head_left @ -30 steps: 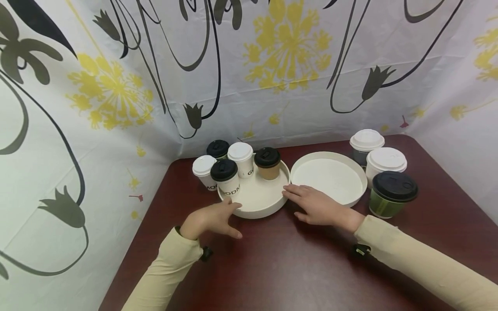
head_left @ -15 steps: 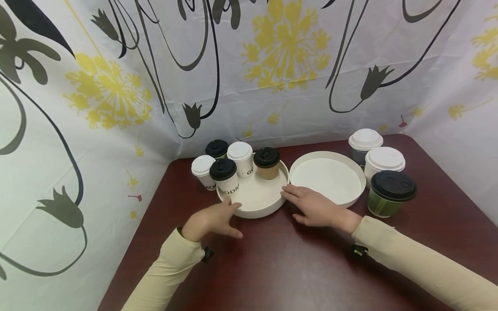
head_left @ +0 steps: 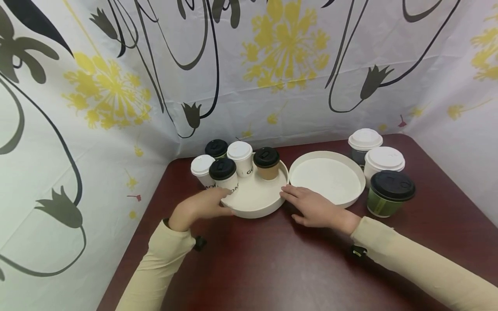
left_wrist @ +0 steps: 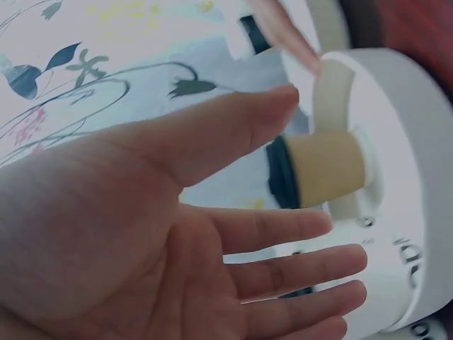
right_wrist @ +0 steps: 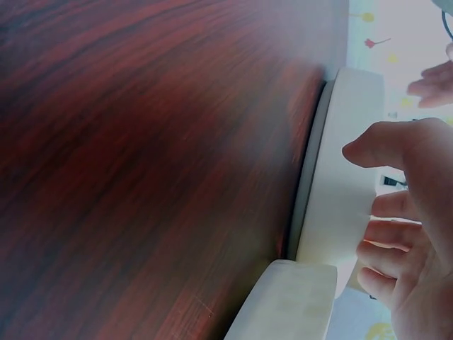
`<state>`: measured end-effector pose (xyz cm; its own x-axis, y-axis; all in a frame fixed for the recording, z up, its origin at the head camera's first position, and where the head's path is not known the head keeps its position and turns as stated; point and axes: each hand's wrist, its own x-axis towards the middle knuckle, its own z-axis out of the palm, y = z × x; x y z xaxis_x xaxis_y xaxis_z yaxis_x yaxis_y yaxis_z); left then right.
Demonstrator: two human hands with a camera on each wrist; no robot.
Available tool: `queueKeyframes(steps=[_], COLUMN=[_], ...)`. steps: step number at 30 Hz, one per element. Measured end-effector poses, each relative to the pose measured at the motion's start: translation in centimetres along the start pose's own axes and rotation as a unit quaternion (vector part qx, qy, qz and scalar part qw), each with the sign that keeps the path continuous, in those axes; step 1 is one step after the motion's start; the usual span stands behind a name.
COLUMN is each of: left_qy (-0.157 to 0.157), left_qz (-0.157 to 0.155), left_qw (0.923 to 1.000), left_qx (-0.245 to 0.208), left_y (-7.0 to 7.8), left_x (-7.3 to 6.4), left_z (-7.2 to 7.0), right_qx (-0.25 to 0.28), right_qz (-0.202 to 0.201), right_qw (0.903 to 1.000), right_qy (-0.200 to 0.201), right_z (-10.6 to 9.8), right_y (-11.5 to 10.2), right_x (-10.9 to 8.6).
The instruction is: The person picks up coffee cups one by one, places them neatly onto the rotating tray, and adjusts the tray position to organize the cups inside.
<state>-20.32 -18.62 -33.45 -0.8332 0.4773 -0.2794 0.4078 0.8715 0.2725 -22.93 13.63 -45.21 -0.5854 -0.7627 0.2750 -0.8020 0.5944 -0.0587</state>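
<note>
My left hand [head_left: 202, 203] hovers at the front left of the left round tray [head_left: 256, 203], fingers straight and spread in the left wrist view. In the head view it overlaps the lower part of a white paper cup with a black lid [head_left: 223, 169]. A brown cup with a black lid [head_left: 268, 167] and a white cup with a white lid [head_left: 240, 156] also stand on this tray. My right hand [head_left: 311, 208] lies at the tray's front right rim, fingertips right at the rim and thumb apart in the right wrist view.
A second round tray [head_left: 323, 177] stands beside the first. To its right are a green cup with a black lid [head_left: 389, 194] and two white-lidded cups [head_left: 385, 160]. Behind the left tray's edge stand a white-lidded cup [head_left: 203, 166] and a black-lidded one [head_left: 216, 148].
My left hand has moved up and a little left, toward the front black-lidded cup, and its thumb has come up to the tray's rim. The right hand has stayed at the rim.
</note>
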Motion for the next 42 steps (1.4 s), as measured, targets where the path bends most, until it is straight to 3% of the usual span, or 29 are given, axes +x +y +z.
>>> queueKeyframes(steps=[5,9,14,20,24,33,42], left_qy=[0.056,0.101,0.167,0.213,0.207,0.150,0.115], left_qz=[-0.003,-0.048,-0.113,-0.150,-0.171,-0.194,-0.194], left_qw=[0.9983,0.9936,0.9791,0.9634,0.9604,0.9679,0.9740], left_qx=[0.018,0.014,0.024,0.064,0.075,0.053,0.020], left_y=[-0.8,-1.7,-3.4,-5.3,-6.1,-7.7,-8.8], left_x=[0.0,0.4,1.0,2.1,3.0,4.7,5.7], left_z=[-1.9,-3.1,-3.9,-4.4,-4.6,-4.9,-4.8], right_qx=[-0.002,-0.002,-0.003,-0.004,0.000,-0.002,0.000], right_qz=[0.000,0.000,-0.002,-0.004,-0.002,0.004,0.005], right_qw=[1.0000,1.0000,1.0000,0.9999,1.0000,1.0000,1.0000], right_qy=[0.001,0.003,0.007,0.008,0.008,0.004,0.005], right_z=[0.0,0.0,0.0,0.1,0.2,0.2,-0.1], right_y=[-0.1,-0.1,-0.2,-0.3,-0.3,-0.4,-0.7], right_x=[0.0,0.0,0.0,-0.1,-0.1,-0.1,-0.1])
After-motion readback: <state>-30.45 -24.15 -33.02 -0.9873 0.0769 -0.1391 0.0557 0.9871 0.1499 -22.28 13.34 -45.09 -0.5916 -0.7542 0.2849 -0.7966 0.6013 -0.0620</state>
